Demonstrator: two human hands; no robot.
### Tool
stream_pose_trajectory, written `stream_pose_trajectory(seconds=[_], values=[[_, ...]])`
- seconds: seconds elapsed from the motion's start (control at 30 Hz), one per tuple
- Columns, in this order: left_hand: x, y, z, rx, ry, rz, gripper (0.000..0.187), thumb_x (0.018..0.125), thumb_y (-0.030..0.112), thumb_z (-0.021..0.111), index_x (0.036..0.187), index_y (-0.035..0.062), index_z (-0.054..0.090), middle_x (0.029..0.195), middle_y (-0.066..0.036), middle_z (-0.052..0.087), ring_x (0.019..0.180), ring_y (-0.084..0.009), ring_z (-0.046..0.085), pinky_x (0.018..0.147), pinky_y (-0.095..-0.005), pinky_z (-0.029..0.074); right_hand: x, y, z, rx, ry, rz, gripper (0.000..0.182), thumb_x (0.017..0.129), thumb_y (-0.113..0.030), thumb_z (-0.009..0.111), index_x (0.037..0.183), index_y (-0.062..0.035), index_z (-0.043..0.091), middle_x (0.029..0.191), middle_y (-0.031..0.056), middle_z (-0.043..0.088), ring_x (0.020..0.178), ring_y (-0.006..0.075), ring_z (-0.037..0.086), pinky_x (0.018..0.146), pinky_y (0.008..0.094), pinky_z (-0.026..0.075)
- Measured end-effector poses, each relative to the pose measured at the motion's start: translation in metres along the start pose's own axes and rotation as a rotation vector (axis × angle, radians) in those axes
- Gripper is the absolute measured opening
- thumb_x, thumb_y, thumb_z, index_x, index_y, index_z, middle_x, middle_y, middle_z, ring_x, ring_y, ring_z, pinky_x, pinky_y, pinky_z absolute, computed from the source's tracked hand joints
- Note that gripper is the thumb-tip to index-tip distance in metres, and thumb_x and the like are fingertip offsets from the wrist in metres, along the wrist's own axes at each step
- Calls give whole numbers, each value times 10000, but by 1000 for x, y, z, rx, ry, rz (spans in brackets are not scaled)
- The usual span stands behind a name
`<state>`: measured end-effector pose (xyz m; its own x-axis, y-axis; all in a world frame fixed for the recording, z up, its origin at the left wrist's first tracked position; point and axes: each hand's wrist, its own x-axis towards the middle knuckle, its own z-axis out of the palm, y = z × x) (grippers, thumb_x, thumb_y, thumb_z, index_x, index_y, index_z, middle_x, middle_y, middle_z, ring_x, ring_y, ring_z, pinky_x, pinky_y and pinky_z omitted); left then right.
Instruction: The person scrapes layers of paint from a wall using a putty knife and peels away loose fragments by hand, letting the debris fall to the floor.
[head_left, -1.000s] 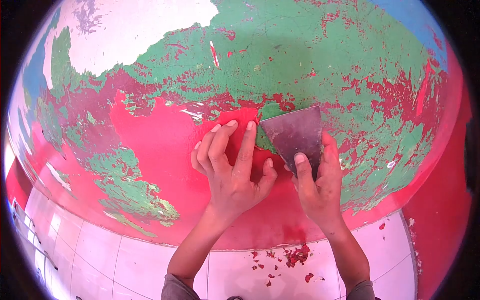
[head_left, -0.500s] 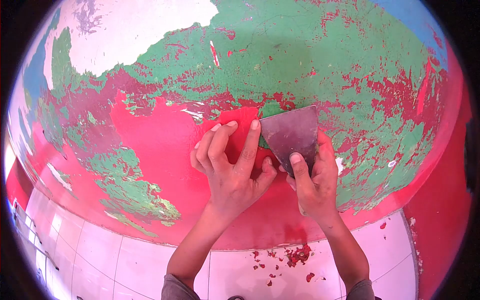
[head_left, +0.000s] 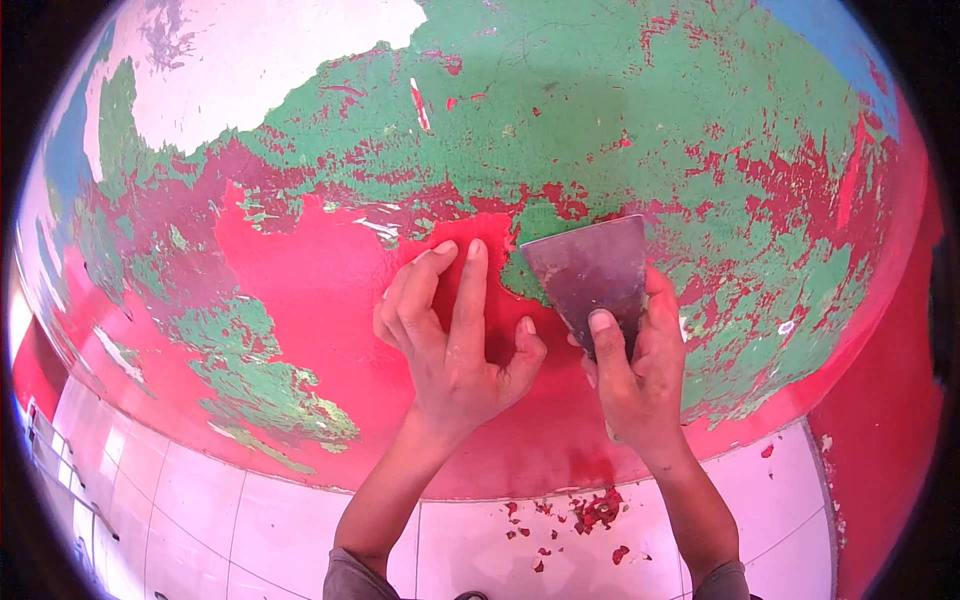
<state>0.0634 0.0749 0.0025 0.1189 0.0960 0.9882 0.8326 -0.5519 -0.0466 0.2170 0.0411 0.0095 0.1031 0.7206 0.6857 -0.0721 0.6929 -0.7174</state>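
In my right hand (head_left: 645, 375) is a dark, flat-bladed scraper (head_left: 592, 268), thumb pressed on the blade's lower part and fingers wrapped behind. Its straight upper edge lies over green paint beside a bared red patch. My left hand (head_left: 455, 345) is open, fingers spread with the tips at the red patch, left of the scraper. The large curved wall (head_left: 320, 290) carries peeling green paint (head_left: 560, 130) over red. A small green area (head_left: 525, 270) with a ragged edge shows between the left hand and the blade.
Red and green paint flakes (head_left: 597, 510) lie on the white tiled floor (head_left: 290, 520) below the wall. A white painted area (head_left: 260, 60) is at upper left, blue paint (head_left: 830, 50) at upper right. A metal frame (head_left: 65, 470) stands at lower left.
My left hand has drawn slightly left, its index finger moving away from the scraper's corner and closer to the other fingers. The scraper and my right hand have shifted slightly right.
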Motion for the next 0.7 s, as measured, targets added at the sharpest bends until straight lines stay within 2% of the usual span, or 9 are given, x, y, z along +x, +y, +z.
stream_pose_trajectory(seconds=[0.03,0.13,0.23,0.33,0.43,0.53,0.7], values=[[1,1,-1,33,-13,13,655,679,186,667,1277,-26,501,1314,-201,354,1216,-336,323,982,-460,268,0,1,1,-26,-5,-11,354,918,-8,472,1250,44,360,997,109,577,841,113,575,734,253,478],[3,3,-2,98,-40,38,651,677,191,661,1279,-10,511,1319,-202,367,1216,-336,323,983,-459,254,1,4,2,-69,-45,-2,399,950,-93,477,1296,-8,298,1025,81,578,778,73,576,461,158,391],[3,2,-1,109,-22,39,618,682,219,647,1264,37,543,1310,-174,387,1194,-324,331,969,-449,247,1,3,7,-73,-31,27,404,950,-101,481,1297,-4,298,1016,83,586,776,73,577,455,158,392],[3,0,2,116,14,33,555,699,269,629,1227,102,596,1292,-118,409,1150,-299,349,939,-434,249,1,6,9,-1,-37,35,416,949,-106,485,1305,-7,293,1007,84,591,774,72,578,455,161,393],[3,0,3,107,21,24,553,701,267,637,1229,108,597,1280,-113,414,1155,-296,351,941,-437,252,1,1,10,83,-29,74,331,926,-47,487,1229,28,376,941,83,582,785,99,566,690,259,477],[0,-2,6,95,53,28,550,703,265,642,1227,106,598,1260,-111,420,1158,-295,356,942,-439,258,1,4,9,99,-56,67,332,931,-46,481,1237,26,371,945,77,585,781,100,567,692,258,479],[-1,-4,8,62,82,34,541,707,262,646,1217,89,600,1235,-109,428,1160,-296,361,946,-438,264,3,8,7,-24,-46,-61,349,931,-34,478,1252,33,358,960,85,587,799,119,581,710,260,484]])
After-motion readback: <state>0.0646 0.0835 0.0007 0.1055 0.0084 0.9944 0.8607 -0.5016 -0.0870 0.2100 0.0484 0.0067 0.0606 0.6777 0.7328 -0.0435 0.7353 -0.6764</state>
